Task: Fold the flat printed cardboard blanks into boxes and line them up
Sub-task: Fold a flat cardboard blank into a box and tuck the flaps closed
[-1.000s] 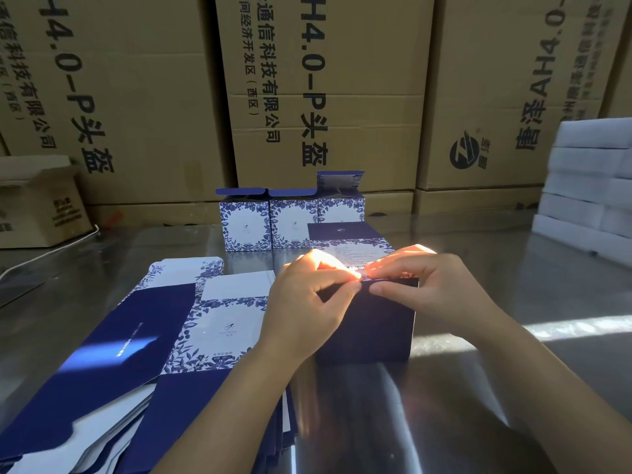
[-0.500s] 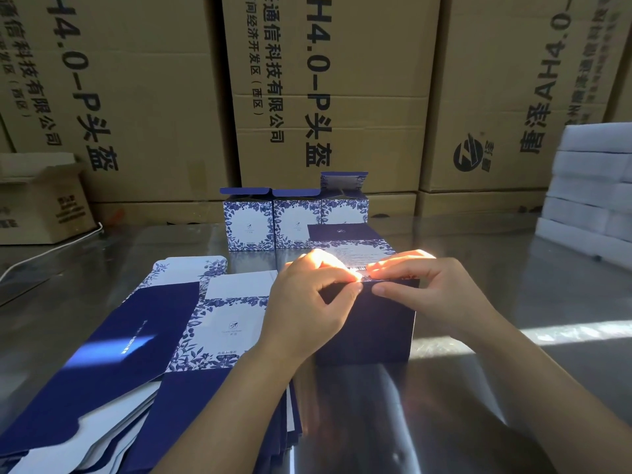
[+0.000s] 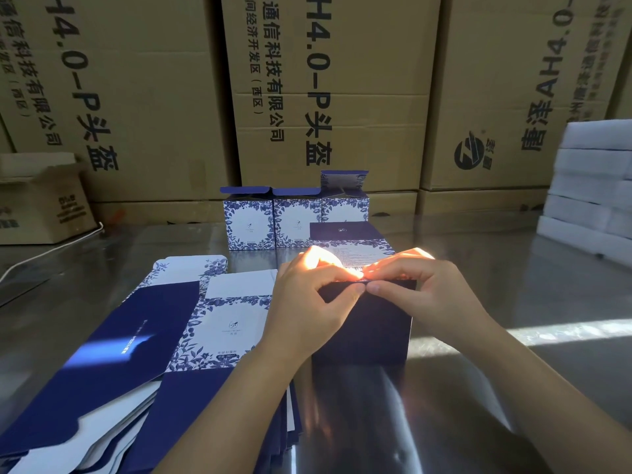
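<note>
Biggest thing here is the wall of brown shipping cartons with black lettering, running all along behind the half-folded box. That box is my reference point for everything else. It sits on a shiny metal table, with a strip of sunlight on the surface off to its right.

Far right of the box and a bit further back there's a stack of white blocks. Can't tell what they're made of. Just left of the box is the pile of flat blanks, navy and white with a blue leaf print, fanned out toward the near edge. Way off to the left and behind it is a small open brown carton.

The box itself is dark navy on the side facing the camera. The top face has white print with a floral border, and there's a navy flap at the far end.

Right behind it is a row of three finished boxes side by side and touching. The rightmost one's lid flap stands up, and the box in front partly hides it.

Both hands are on the box's top front edge. The left hand and right hand each pinch it, thumbs on the navy front, curled fingers over the top, thumb tips nearly meeting in the middle.
</note>
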`<state>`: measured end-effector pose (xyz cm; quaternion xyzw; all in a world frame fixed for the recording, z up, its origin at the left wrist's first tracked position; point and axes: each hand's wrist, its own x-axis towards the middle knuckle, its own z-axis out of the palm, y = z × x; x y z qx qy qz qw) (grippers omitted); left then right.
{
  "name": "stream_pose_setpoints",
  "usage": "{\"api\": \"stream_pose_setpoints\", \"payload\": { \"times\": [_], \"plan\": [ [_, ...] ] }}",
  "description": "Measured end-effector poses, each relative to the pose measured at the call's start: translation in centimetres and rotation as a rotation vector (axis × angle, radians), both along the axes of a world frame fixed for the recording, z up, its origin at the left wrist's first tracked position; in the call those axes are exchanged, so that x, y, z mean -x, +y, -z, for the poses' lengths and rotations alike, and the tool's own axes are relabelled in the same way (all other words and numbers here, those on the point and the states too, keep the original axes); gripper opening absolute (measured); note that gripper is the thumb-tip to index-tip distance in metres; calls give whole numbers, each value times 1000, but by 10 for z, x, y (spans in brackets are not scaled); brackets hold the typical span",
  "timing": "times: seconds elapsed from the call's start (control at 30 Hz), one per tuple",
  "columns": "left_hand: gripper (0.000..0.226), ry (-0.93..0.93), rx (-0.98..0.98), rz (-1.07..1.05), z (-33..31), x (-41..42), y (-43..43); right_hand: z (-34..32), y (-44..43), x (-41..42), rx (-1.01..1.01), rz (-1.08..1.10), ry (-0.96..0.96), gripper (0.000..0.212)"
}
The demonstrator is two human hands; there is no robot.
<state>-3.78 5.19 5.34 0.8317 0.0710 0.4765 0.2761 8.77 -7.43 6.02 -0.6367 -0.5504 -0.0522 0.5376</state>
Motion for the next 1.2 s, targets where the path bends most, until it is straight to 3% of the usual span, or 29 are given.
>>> {"api": "stream_pose_setpoints", "payload": {
  "times": [0.47, 0.87, 1.2],
  "plan": [
    [14, 14, 49, 32, 0, 0, -1, -1, 0, 2, 3, 53, -84, 18],
    [14, 35, -9, -30, 4, 0, -1, 2, 5, 6, -13, 90, -159, 1],
    [11, 52, -13, -8, 1, 0, 0, -3, 0, -4, 42, 54, -67, 16]
  ]
}}
